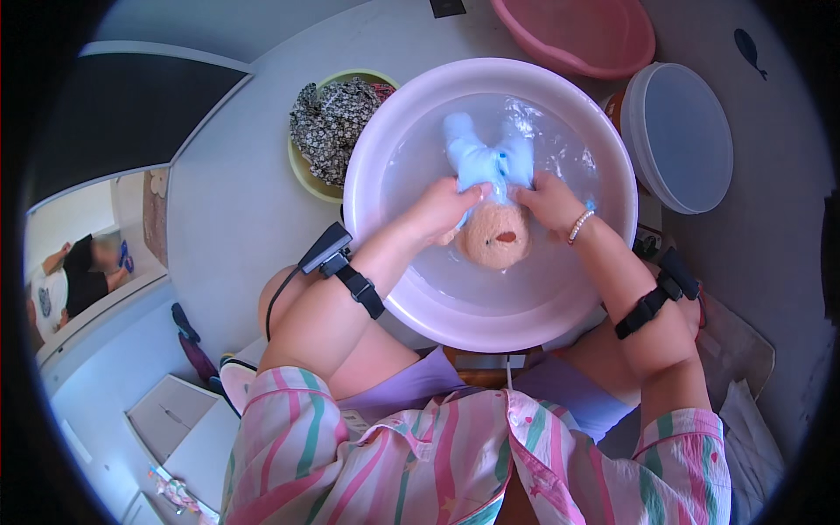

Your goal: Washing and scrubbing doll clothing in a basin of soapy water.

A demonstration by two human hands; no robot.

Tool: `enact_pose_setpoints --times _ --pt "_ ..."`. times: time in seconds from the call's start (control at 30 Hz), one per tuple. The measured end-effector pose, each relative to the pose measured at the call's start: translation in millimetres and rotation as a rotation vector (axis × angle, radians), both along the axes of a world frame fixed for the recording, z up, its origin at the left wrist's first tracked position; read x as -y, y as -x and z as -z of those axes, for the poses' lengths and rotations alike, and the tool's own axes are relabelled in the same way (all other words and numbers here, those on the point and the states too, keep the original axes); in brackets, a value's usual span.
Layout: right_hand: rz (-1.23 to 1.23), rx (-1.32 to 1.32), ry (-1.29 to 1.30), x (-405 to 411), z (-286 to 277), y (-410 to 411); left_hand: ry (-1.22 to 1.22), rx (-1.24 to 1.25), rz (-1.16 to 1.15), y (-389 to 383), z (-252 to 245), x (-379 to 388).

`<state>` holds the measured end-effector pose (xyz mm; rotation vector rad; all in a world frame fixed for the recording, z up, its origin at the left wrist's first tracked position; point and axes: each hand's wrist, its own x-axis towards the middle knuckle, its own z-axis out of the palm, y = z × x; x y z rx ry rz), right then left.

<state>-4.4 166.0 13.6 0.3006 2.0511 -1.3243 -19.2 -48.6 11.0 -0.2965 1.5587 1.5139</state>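
Observation:
A tan plush toy (pixel 497 226) dressed in light-blue clothing (pixel 482 161) lies face up in a large pale pink basin (pixel 492 338) of cloudy water (pixel 420 197). Its head points towards me and its legs point away. My left hand (pixel 446 209) grips the blue clothing on one side, thumb on top near the neck. On the other side, my right hand (pixel 553 202) holds the clothing in the same way. The water hides some of the fingers. A beaded bracelet (pixel 580 226) circles my right wrist.
A green basin (pixel 300 174) holding black-and-white patterned cloth (pixel 331 131) stands at the left. A white-lidded bucket (pixel 686 138) is at the right, with a pink basin (pixel 584 36) behind it. Another person (pixel 79 275) appears through an opening at far left. Strapped devices (pixel 344 262) sit on both forearms.

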Motion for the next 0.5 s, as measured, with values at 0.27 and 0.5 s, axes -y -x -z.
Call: enact_pose_setpoints --times 0.27,0.5 --pt "0.151 0.046 0.224 4.3 7.8 -4.9 -0.115 -0.022 -0.001 -1.6 -6.9 -0.2" --pt "0.173 0.016 0.190 2.7 13.5 -3.5 -0.037 -0.036 -0.062 -5.2 -3.7 -5.9"
